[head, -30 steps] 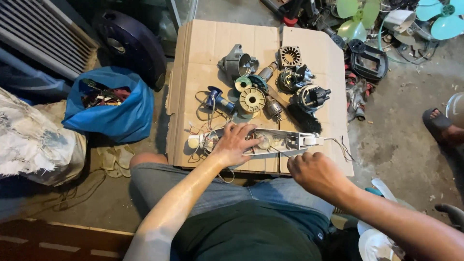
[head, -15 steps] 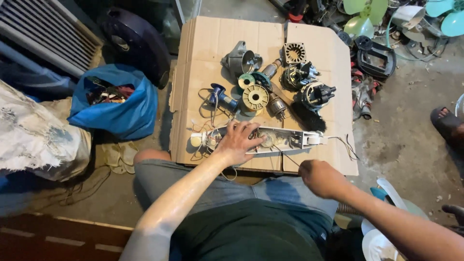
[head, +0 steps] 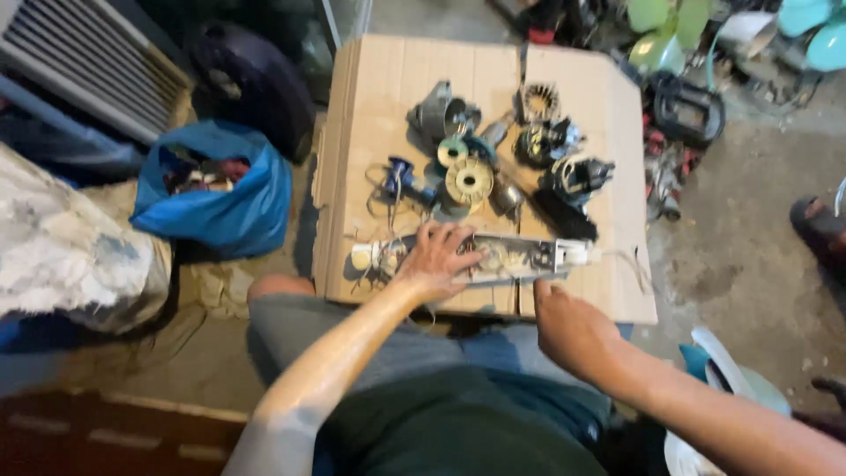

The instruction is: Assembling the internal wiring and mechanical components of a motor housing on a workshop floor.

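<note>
- The cardboard sheet (head: 388, 79) lies flat on the floor in front of my knees and carries everything I am working on; a blue bag (head: 238, 207) sits on the floor off its left edge.
- The long metal strip (head: 520, 257) lies near the front edge of the cardboard, its long axis running left to right, parallel to that edge. Its white, wired end points toward the front left corner; the pale plastic end points toward the right edge.
- My left hand (head: 438, 258) is spread flat, palm down, on the left half of the strip, fingers open and pressing rather than closed round anything.
- My right hand (head: 568, 328) hovers just off the front edge, below the right half of the strip, loosely curled; as far as I can see its grip holds nothing.
- To do this well, I judge I should keep the left palm pressing straight down so the strip cannot swing, and bring the right hand in along its length, not across it.
- The motor parts (head: 493, 159) cluster in the middle of the cardboard, just behind the strip; I should keep my fingers clear of their loose wires.
</note>
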